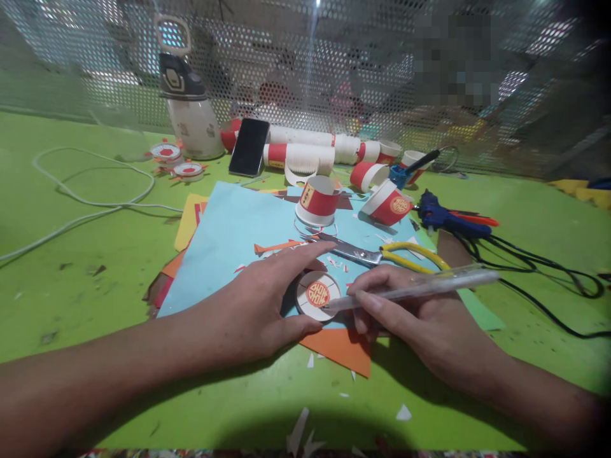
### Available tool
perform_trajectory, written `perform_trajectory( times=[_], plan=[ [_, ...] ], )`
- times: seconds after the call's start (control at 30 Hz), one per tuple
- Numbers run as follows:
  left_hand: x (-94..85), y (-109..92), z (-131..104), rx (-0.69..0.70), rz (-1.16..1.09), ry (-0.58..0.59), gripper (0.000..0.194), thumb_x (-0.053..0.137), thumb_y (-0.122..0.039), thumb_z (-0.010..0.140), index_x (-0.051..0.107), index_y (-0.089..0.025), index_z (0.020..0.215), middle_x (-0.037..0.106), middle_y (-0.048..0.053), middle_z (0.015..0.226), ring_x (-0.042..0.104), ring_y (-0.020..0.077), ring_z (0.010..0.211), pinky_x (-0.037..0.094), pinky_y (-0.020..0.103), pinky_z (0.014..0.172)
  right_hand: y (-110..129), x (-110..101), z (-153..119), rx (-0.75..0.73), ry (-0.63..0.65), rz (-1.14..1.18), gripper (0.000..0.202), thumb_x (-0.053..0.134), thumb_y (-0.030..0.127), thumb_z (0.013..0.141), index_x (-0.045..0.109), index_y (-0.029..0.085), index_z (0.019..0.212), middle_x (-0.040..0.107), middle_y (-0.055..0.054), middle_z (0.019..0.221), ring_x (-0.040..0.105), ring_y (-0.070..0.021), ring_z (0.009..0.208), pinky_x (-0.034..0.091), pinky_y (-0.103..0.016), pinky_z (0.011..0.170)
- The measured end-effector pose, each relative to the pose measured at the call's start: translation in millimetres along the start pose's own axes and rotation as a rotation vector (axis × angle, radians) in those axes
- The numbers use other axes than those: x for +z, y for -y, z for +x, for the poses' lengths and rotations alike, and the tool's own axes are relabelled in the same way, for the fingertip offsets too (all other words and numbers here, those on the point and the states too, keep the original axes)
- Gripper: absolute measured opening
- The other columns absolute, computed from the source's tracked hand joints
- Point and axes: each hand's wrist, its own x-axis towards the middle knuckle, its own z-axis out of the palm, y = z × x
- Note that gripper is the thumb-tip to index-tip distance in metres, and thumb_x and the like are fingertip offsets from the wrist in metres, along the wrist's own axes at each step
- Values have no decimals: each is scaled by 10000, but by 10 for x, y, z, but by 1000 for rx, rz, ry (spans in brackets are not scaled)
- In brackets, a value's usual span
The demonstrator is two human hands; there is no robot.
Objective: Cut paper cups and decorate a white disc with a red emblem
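Note:
My left hand (pixel 267 292) curves around a round white paper disc (pixel 305 310), which looks like a cup bottom. Its thumb presses the disc's lower edge and the forefinger reaches out above. A red-and-gold emblem (pixel 317 294) sits in the middle of the disc, with dark lines running toward the rim. In my right hand (pixel 405 312) is a clear-barrelled pen (pixel 429 284), pinched near its point, and the tip meets the emblem's lower right edge. Light blue paper (pixel 210 254) lies underneath. Just beyond the disc are yellow-handled scissors (pixel 363 253) with blades parted.
Cut red-and-white paper cups (pixel 319 200) stand behind, near stacked cups (pixel 305 156) and a phone (pixel 249 147). A blue glue gun (pixel 443 216) with a black cord lies right. At left are a white cable (pixel 114 207) and a pale jug (pixel 193 124). Paper scraps are scattered around.

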Motion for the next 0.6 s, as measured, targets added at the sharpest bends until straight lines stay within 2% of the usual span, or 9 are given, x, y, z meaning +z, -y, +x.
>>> perform_trajectory(
  times=[0.37, 0.6],
  plan=[
    [0, 11, -6, 6, -20, 18, 767, 671, -233, 787, 288, -291, 1449, 579, 59, 1331, 579, 226, 1171, 469, 373, 988, -7, 2, 11, 5, -3, -37, 134, 550, 362, 928, 609, 267, 853, 644, 18, 652, 631, -154, 606, 512, -302, 586],
    [6, -5, -6, -8, -17, 13, 766, 676, -226, 779, 303, -280, 1445, 595, 60, 1308, 616, 215, 1094, 488, 363, 952, 13, 10, 6, 5, -5, -41, 136, 547, 336, 925, 612, 251, 842, 649, 14, 654, 629, -146, 598, 515, -287, 572]
  ],
)
